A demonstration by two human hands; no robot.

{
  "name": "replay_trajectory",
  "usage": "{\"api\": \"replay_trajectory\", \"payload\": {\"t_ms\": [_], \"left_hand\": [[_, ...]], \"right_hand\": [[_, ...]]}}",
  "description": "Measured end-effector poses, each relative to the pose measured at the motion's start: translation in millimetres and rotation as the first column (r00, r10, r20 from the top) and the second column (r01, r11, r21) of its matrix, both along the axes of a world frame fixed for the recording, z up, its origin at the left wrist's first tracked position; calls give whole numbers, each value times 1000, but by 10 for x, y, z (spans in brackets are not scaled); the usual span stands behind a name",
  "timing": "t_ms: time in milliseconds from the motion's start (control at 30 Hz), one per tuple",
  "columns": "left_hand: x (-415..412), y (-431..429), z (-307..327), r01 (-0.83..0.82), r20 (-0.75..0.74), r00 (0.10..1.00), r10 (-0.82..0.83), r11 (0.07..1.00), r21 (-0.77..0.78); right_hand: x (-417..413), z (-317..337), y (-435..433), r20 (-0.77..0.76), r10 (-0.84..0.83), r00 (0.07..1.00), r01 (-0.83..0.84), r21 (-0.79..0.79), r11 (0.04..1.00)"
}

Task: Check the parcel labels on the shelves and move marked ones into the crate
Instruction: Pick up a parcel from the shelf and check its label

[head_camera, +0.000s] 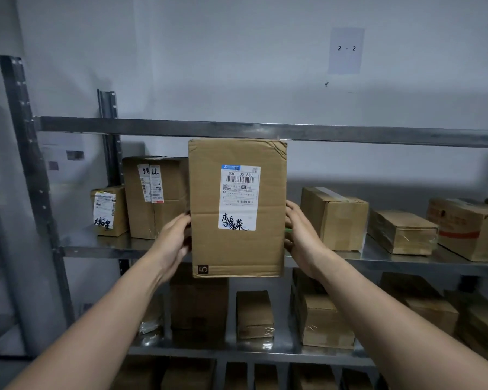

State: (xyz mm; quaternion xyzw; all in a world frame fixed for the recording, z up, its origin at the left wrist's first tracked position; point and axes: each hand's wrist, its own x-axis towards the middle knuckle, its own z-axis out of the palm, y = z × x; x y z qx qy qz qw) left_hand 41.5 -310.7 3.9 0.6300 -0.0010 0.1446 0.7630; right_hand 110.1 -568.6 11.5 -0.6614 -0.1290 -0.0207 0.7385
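Parcel (237,249) (brown, upright) bears a hand-marked white label (238,198).

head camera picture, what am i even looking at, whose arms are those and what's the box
There is no machine here: the camera sits on a person's head, looking forward and down at their own arms. The left hand and right hand hold a tall cardboard box upright by its sides, in front of a metal shelf. Its white label faces the camera, with a barcode and black handwriting. More boxes stand on the shelves behind and below.
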Motion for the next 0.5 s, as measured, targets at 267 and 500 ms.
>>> {"api": "replay_trajectory", "payload": {"t_ms": [267,500], "left_hand": [[341,304,-173,-25,-49,998,28,997,72],[1295,670,-292,110,-75,992,-101,985,135]], "right_hand": [[564,-258,435,-136,15,991,-21,-42,999],[1223,-495,893,-192,-59,980,75,75,994]]}}
